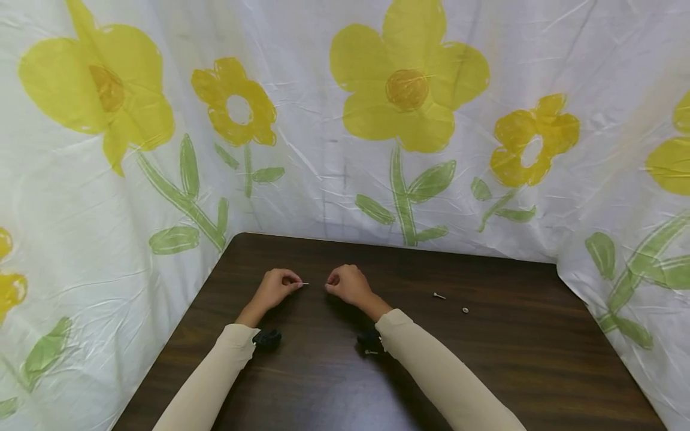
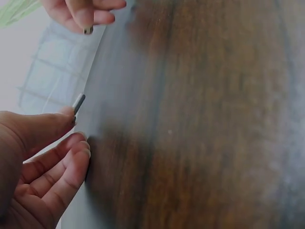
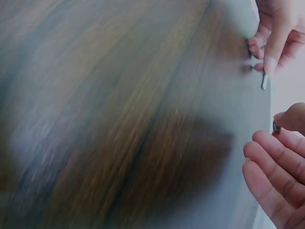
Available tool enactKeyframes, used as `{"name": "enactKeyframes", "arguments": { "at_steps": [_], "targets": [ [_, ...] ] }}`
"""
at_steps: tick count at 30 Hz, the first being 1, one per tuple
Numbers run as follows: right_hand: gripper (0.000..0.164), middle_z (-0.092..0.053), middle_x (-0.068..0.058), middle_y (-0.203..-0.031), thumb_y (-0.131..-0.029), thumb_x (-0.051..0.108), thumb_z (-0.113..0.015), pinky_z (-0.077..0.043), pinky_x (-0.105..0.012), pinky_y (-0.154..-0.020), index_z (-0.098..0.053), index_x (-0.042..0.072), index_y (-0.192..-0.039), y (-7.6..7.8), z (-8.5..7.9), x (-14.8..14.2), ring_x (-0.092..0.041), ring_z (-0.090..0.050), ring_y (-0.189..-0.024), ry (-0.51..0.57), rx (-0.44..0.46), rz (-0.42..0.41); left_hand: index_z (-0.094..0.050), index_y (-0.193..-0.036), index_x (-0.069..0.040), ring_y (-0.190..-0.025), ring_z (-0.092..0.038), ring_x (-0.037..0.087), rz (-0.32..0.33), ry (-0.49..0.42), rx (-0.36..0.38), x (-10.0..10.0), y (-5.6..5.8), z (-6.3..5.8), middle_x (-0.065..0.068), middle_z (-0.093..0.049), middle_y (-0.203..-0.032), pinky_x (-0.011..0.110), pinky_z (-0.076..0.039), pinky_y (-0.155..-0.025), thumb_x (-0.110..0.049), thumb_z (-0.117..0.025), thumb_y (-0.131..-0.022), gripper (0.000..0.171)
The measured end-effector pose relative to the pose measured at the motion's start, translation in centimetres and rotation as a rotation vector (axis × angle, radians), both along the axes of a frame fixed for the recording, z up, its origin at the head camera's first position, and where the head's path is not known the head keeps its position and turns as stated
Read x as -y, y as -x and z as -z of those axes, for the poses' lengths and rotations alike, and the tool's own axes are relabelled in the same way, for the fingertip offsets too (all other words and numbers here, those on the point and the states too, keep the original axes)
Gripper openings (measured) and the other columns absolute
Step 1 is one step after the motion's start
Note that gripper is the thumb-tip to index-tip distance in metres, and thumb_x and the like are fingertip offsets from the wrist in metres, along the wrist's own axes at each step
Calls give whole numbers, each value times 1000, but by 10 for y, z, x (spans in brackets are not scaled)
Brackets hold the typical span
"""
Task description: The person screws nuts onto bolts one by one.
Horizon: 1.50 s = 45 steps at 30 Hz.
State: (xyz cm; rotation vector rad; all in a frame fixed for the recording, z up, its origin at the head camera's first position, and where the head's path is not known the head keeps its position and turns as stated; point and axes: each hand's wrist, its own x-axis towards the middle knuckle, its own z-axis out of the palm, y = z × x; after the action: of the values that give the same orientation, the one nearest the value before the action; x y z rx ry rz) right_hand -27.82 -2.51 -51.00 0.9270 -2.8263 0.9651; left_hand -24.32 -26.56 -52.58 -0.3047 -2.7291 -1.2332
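Observation:
In the head view my left hand (image 1: 276, 288) pinches a small metal bolt (image 1: 305, 284) between thumb and fingers, its shank pointing right. The threaded end of this bolt (image 2: 79, 102) sticks out past the thumb in the left wrist view; its head is hidden by the fingers. Facing it across a short gap, my right hand (image 1: 348, 284) pinches a small metal nut (image 3: 276, 127) between thumb and fingertips. Bolt and nut are apart, both held above the table.
On the dark wooden table (image 1: 323, 383) a loose bolt (image 1: 439, 296) and a small round nut or washer (image 1: 465, 310) lie to the right. Another bolt (image 1: 371, 352) lies by the right wrist. A flowered curtain (image 1: 302, 179) hangs behind the table.

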Motion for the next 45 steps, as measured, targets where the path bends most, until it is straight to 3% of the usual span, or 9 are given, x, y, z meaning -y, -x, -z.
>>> {"name": "enactKeyframes", "arguments": {
  "at_steps": [5,13,21,27,36,41,45],
  "targets": [
    [6,-73,3,-82,-90,18,-78,-56,-26,-65,-77,13,-86,-4,-4,-13,-8,-66,-71,39,-29,-28,-77,-94,-3,-64,-66,14,-13,-43,32,-1,-5,0,6,-73,-81,30,-54,-58,-9,-76,-92,6],
    [5,-73,3,-79,-90,15,-77,-54,-25,-64,-76,13,-86,-15,-18,-31,-7,-64,-68,82,-66,-75,-77,-92,-3,-70,-70,17,-33,-104,-6,-8,-12,-1,7,-75,-81,29,-56,-61,-8,-77,-91,5],
    [5,-72,3,-78,-90,15,-77,-55,-24,-63,-75,12,-87,-29,-30,-48,-5,-64,-67,137,-69,-108,-77,-96,5,-78,-76,24,7,-363,56,-29,-21,-9,18,-76,-91,30,-61,-70,-1,-78,-88,10],
    [4,-73,1,-79,-91,12,-75,-56,-23,-63,-75,10,-88,-39,-40,-57,-6,-67,-68,191,-42,-120,-75,-98,10,-80,-76,27,84,-509,60,-49,-29,-21,23,-74,-94,34,-62,-74,1,-77,-88,14],
    [3,-75,-2,-81,-87,5,-77,-57,-21,-63,-77,3,-89,-56,-52,-70,-8,-70,-70,267,-56,-104,-72,-101,13,-82,-76,26,177,-557,42,-76,-45,-47,21,-75,-95,36,-62,-76,-2,-76,-90,19],
    [7,-75,-3,-82,-86,1,-77,-57,-21,-64,-77,4,-92,-63,-58,-77,-9,-71,-71,318,-76,-88,-74,-100,9,-82,-76,25,187,-582,23,-87,-52,-60,22,-75,-95,34,-62,-75,-3,-77,-89,17],
    [8,-75,-1,-82,-86,1,-77,-58,-22,-64,-77,5,-92,-69,-64,-82,-7,-70,-71,341,-74,-72,-73,-102,12,-82,-76,27,185,-595,22,-97,-60,-73,24,-74,-96,46,-60,-78,1,-76,-89,17]
  ]
}}
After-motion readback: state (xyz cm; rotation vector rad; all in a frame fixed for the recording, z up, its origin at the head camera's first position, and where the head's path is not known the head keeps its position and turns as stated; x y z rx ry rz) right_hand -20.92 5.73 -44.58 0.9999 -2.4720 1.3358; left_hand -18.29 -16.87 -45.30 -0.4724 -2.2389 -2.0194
